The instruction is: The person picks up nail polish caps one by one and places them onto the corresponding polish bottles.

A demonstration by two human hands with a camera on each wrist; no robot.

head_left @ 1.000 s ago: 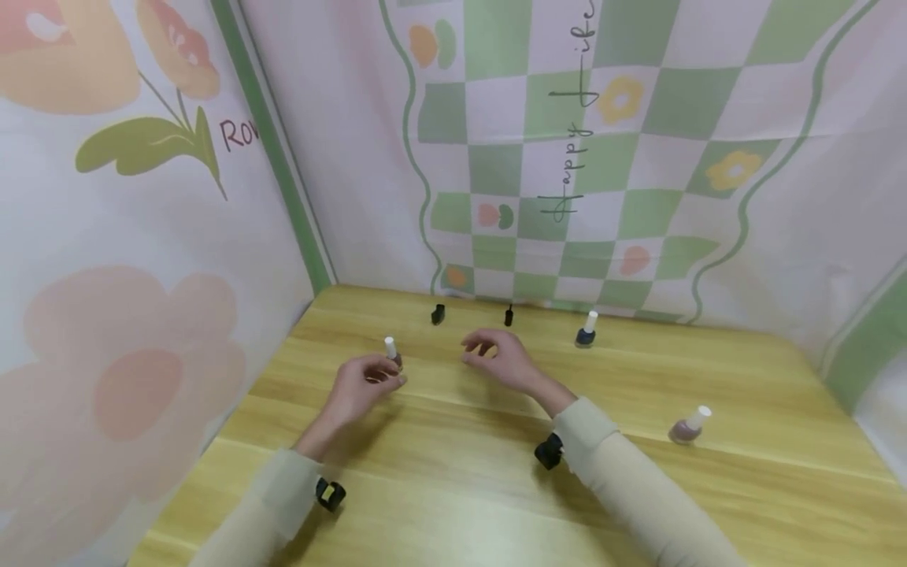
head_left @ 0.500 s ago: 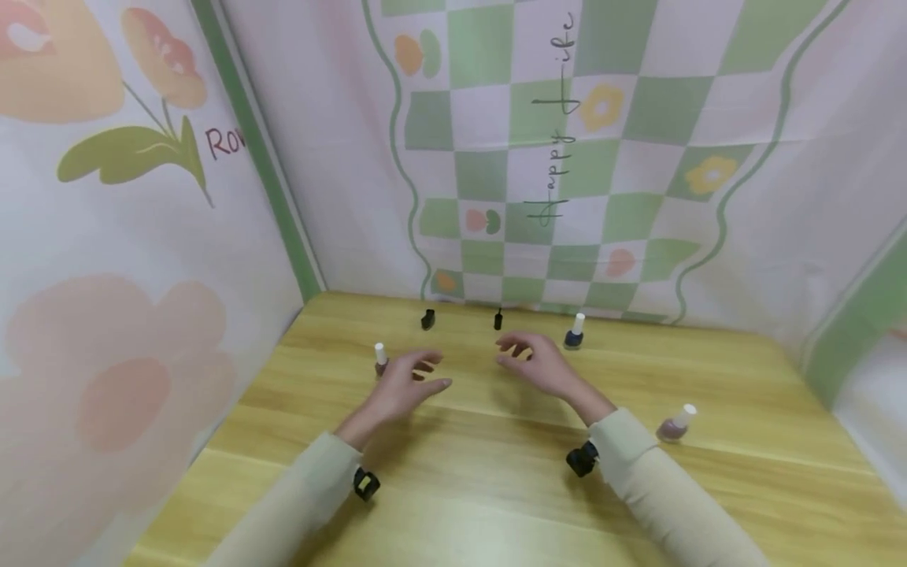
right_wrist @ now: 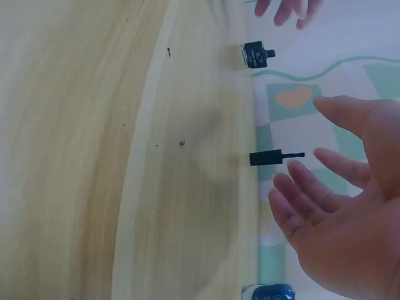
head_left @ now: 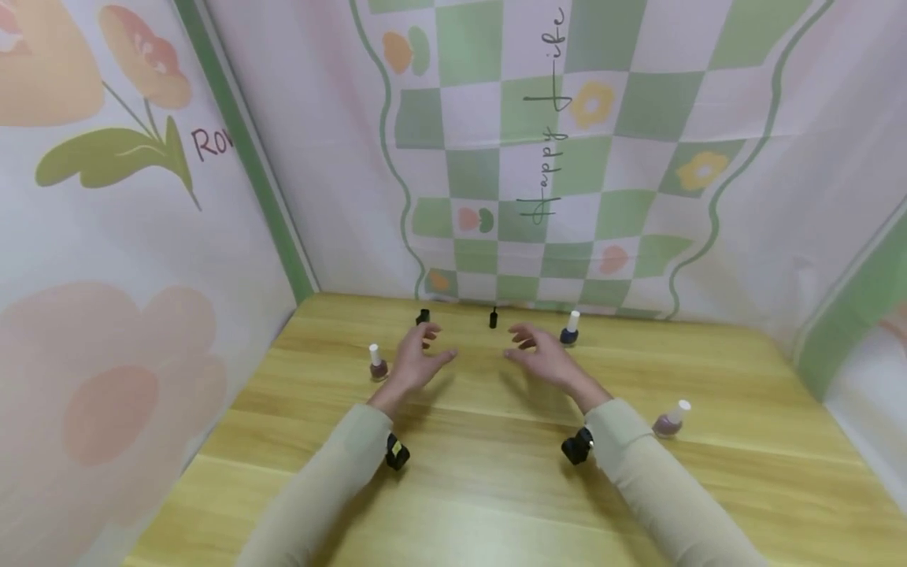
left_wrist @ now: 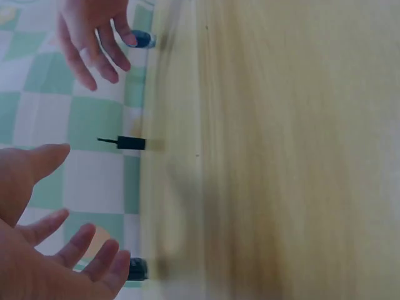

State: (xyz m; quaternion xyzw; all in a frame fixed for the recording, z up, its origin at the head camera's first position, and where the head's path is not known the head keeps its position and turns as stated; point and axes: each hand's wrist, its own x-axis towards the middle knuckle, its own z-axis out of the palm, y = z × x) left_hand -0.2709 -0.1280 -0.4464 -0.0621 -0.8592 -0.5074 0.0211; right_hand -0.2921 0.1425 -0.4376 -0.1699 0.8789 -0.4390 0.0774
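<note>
My left hand (head_left: 418,358) hovers over the table with fingers loosely bent, holding nothing. Just beyond its fingers stands a small black nail polish bottle (right_wrist: 255,55) without a cap, partly hidden in the head view. Opposite, my right hand (head_left: 544,358) hangs above the table, also holding nothing, its fingers spread. Between and beyond the hands, a black nail polish cap (head_left: 493,319) stands upright with its brush pointing up. A dark blue nail polish bottle (head_left: 569,335) with a white cap is close behind the right hand.
A mauve nail polish bottle (head_left: 379,368) with a white cap stands left of the left hand. Another mauve bottle (head_left: 667,426) is right of the right forearm. A patterned cloth (head_left: 471,169) hangs along the wooden table's (head_left: 489,496) back edge.
My left hand has moved right and forward, away from the left mauve bottle and toward the black bottle. My right hand has shifted right, nearer the dark blue bottle. The view has shifted slightly.
</note>
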